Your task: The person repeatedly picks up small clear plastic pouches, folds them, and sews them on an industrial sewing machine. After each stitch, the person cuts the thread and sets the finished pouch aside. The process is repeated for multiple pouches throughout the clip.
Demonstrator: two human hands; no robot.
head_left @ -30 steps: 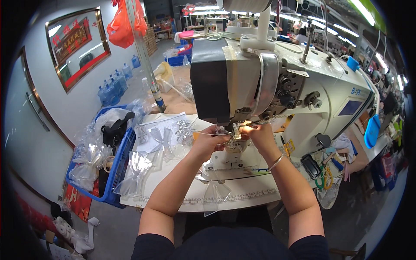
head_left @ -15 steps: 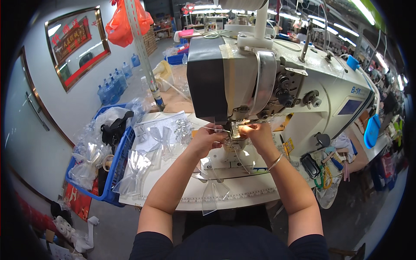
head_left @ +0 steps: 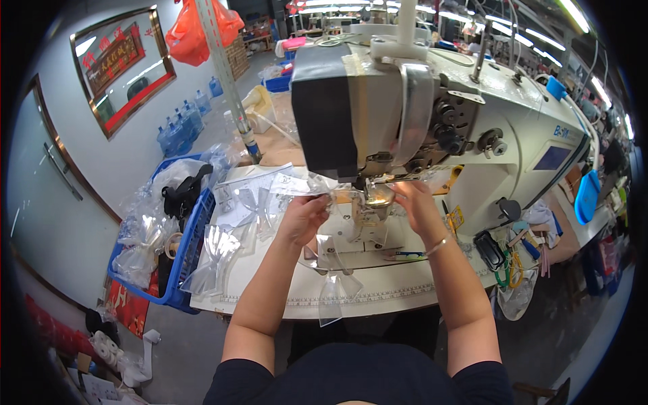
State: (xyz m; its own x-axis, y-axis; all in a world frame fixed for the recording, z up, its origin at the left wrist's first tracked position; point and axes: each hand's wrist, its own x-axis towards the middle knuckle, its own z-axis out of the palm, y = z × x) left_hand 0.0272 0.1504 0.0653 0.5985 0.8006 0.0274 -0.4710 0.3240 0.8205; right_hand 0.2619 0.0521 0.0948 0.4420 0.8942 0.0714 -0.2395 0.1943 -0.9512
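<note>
1. Lamplight glowed beneath the sewing machine, between our left hand and our right hand.
2. We had the left one curled, fingertips drawn close together just below a white strip; we could not tell whether they gripped it.
3. We had the right one beside the lit needle area, fingers bent and partly lost among metal parts; what, if anything, it grasped we could not tell.
4. The machine's black cover jutted out above our hands and blocked our view of what lay behind it.
5. Nearer us, a clear plastic piece hung over the front edge of the table, across a ruler strip.
6. On our left lay papers and more clear plastic pieces. Right beside the table stood a blue basket, heaped with plastic bags, a black item and a tape roll.
7. On our right, a black case crowded the machine's base.
8. Beyond the basket, an upright post rose beside a red bag.
</note>
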